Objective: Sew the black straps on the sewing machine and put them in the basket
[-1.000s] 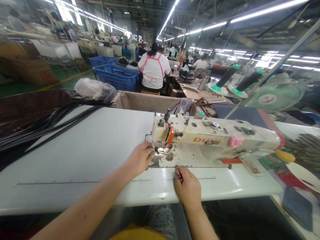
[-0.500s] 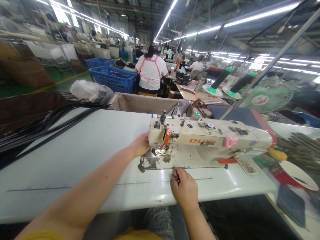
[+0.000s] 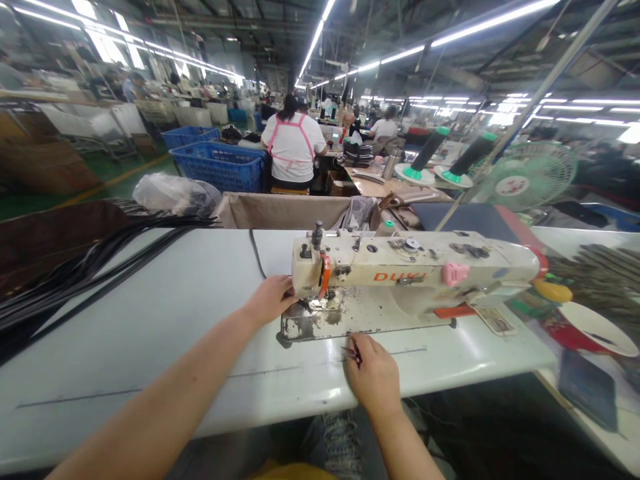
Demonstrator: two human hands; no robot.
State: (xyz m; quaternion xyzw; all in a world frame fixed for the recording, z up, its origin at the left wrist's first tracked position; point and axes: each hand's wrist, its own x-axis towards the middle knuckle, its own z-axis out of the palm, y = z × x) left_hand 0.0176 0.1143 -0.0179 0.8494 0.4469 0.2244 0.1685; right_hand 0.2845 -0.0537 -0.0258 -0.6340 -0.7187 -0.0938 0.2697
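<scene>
A white sewing machine (image 3: 415, 267) with orange lettering stands on the pale table (image 3: 150, 333). My left hand (image 3: 273, 299) is beside the machine's needle end, left of the presser foot; its fingertips are partly hidden and I cannot make out what they hold. A dark strap (image 3: 257, 253) lies behind that hand, running to the table's back edge. My right hand (image 3: 373, 367) is closed around small metal snips (image 3: 353, 354) at the front edge of the machine's bed, blades pointing left.
Long black straps (image 3: 100, 267) lie over the table's left side. Behind it are a fabric-lined bin (image 3: 280, 210), blue baskets (image 3: 220, 167) and a seated person (image 3: 294, 143). Thread cones (image 3: 427, 153) and a green fan (image 3: 530, 177) stand at the right, near a bowl (image 3: 597, 330).
A dark strap now shows behind my left hand, which has shifted slightly left and down. The view has moved a little. My right hand still holds the snips in nearly the same place.
</scene>
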